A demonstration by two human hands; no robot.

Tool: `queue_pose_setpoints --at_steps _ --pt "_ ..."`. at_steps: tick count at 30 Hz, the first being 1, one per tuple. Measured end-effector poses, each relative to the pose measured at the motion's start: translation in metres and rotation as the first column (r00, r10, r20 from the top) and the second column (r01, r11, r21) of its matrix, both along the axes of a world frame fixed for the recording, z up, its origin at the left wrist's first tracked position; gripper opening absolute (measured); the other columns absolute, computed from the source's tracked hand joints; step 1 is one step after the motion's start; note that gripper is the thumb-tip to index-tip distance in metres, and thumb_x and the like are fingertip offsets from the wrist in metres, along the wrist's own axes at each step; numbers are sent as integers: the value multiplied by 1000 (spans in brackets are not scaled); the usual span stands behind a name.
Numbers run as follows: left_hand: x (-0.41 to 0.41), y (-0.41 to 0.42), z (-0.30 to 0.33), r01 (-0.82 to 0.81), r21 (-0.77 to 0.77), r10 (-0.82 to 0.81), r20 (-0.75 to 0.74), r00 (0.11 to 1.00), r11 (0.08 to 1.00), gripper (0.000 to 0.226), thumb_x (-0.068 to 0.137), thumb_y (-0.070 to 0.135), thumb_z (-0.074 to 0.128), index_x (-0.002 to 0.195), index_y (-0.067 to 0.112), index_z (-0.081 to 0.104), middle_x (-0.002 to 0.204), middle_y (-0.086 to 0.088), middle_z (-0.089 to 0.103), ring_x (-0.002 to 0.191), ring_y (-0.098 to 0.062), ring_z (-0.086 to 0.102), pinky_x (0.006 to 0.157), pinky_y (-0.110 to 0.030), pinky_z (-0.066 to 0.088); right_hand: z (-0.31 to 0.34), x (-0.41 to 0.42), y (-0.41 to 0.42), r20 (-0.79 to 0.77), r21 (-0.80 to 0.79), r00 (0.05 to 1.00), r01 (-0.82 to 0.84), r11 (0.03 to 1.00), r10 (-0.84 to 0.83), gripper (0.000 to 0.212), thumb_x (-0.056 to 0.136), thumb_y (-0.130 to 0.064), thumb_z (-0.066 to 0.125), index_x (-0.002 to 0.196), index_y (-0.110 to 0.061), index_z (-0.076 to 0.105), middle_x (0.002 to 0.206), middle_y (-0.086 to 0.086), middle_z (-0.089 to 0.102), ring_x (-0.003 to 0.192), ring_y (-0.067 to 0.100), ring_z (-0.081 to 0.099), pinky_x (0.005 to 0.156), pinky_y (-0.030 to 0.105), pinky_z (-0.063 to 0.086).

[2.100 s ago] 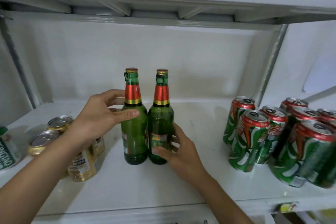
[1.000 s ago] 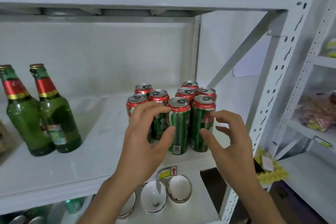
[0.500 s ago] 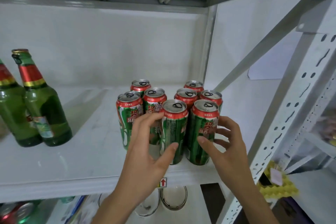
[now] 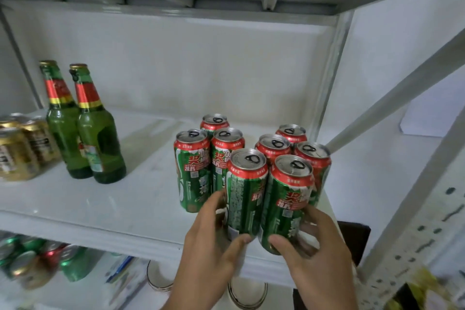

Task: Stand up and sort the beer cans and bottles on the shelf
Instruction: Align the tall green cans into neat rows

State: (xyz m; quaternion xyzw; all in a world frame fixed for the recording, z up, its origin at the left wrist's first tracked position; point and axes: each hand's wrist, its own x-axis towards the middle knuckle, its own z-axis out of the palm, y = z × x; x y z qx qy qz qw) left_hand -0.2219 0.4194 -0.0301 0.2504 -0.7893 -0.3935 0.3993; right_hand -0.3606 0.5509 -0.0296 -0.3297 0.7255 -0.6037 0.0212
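Several green beer cans with red tops stand in a cluster on the white shelf (image 4: pixel 100 211). My left hand (image 4: pixel 214 241) grips the front left can (image 4: pixel 245 194) near its base, thumb in front and fingers behind. My right hand (image 4: pixel 312 241) grips the front right can (image 4: pixel 286 206) the same way. Both front cans stand side by side at the shelf's front edge and touch each other. Two green glass bottles (image 4: pixel 98 131) with red and gold neck labels stand upright at the left. Gold cans (image 4: pixel 17 151) sit at the far left.
A grey perforated upright post (image 4: pixel 412 234) and a diagonal brace (image 4: pixel 392 98) bound the shelf on the right. The shelf below holds more cans (image 4: pixel 37 259) at the left and white bowls (image 4: pixel 246 292) under my hands. Another shelf board hangs close overhead.
My view has swung right from the bottles to the green cans. Both hands left the bottles, reached the two front cans and closed round them near their bases.
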Motion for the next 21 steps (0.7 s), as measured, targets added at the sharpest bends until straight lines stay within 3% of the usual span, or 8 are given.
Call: queue_pose_setpoints --at_steps 5,11,16,21 --pt "5 -9 5 -34 -18 34 -3 999 999 88 78 16 89 141 49 39 122 46 58 109 16 63 86 2 42 -8 5 -13 -35 -40 999 0 999 -2 77 59 -14 98 118 -42 58 112 -14 68 103 -4 64 77 12 59" --pt "12 -30 2 -50 -30 50 4 999 998 93 77 17 90 137 61 34 124 34 64 112 13 63 90 1 43 -11 16 -32 -48 -62 999 -8 998 5 81 64 -10 95 116 -55 52 119 -12 64 109 -8 60 80 9 57" --pt "16 -42 1 -1 -28 1 32 999 1000 90 79 23 89 144 53 34 132 28 61 119 6 62 100 -13 49 -9 18 -41 -18 -62 1000 1 998 -2 81 68 -8 91 130 -44 53 125 -12 62 110 -12 58 84 8 55" --pt "18 -35 -8 -48 -138 53 33 998 989 93 81 29 85 152 48 29 141 25 40 129 13 44 99 6 29 -9 22 -41 -24 -72 1000 4 997 -6 81 71 -14 90 140 -37 55 131 -16 59 115 -7 60 89 11 55"
